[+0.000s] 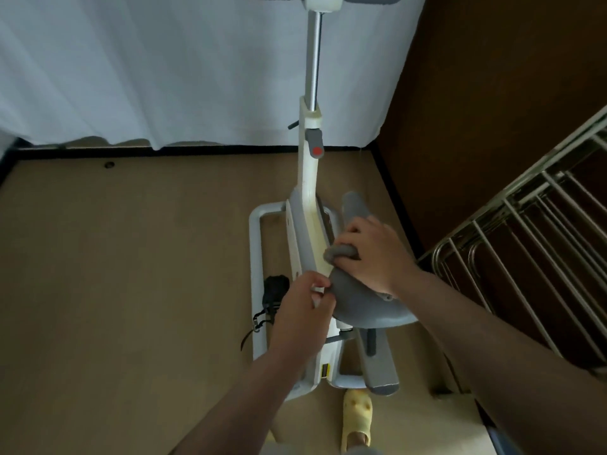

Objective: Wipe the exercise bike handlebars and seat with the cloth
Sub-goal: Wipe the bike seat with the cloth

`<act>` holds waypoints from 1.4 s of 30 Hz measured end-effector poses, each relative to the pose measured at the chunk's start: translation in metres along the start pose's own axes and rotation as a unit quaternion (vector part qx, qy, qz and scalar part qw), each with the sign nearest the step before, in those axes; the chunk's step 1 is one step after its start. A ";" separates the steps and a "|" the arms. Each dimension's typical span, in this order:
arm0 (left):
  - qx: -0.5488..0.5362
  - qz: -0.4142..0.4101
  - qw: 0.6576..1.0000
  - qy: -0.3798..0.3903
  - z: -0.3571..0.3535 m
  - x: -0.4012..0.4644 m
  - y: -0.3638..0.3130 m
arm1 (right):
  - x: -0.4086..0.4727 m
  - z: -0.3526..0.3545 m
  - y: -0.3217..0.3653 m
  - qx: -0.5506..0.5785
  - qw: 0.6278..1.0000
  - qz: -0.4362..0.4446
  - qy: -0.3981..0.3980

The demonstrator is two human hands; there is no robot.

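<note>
I saw my right hand [371,254] clutching the grey cloth [340,251] on the seat [361,300] at centre frame, left hand [302,307] pinching the seat's edge.

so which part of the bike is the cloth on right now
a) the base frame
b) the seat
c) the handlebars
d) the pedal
b: the right hand presses the bunched grey cloth onto the grey seat, while the handlebars sit untouched at the top of the frame.

Grey seat [361,300], grey cloth [340,251], white bike frame [308,178], yellow slipper [356,418].
</note>
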State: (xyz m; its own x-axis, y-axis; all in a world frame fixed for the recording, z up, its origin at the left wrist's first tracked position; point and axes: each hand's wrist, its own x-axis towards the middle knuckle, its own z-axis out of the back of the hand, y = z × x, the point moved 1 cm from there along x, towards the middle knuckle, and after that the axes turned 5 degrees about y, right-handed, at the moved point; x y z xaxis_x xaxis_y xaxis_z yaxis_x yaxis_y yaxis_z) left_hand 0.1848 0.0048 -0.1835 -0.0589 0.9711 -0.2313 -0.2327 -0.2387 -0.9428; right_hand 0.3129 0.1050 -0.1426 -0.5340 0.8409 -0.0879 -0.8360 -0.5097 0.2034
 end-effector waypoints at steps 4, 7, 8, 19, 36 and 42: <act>-0.012 0.011 1.000 0.008 -0.002 -0.004 -0.001 | -0.002 0.000 -0.001 0.012 0.999 0.031 0.013; -0.009 0.018 1.000 0.002 -0.001 -0.005 -0.003 | -0.001 0.003 -0.001 0.027 0.999 0.003 -0.019; -0.005 0.020 1.000 0.001 -0.001 -0.005 -0.004 | -0.003 0.001 0.002 0.025 0.999 0.016 -0.025; -0.023 0.041 0.998 -0.041 -0.009 -0.004 -0.007 | 0.011 -0.004 -0.005 0.011 0.995 0.094 0.009; 0.002 -0.030 0.998 -0.061 -0.016 -0.006 -0.012 | -0.050 -0.018 -0.011 0.046 0.987 -0.009 -0.151; 0.042 -0.061 0.997 -0.037 -0.013 -0.005 -0.019 | -0.077 -0.026 -0.004 0.046 0.975 -0.066 -0.207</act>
State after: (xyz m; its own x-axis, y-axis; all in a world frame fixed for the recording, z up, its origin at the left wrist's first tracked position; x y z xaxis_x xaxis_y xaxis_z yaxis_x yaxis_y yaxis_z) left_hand 0.2021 0.0048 -0.1672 -0.0964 0.9908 -0.0945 -0.3232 -0.1210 -0.9386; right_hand 0.3540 0.0377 -0.1621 -0.3098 0.9094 0.2776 -0.8688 -0.3894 0.3060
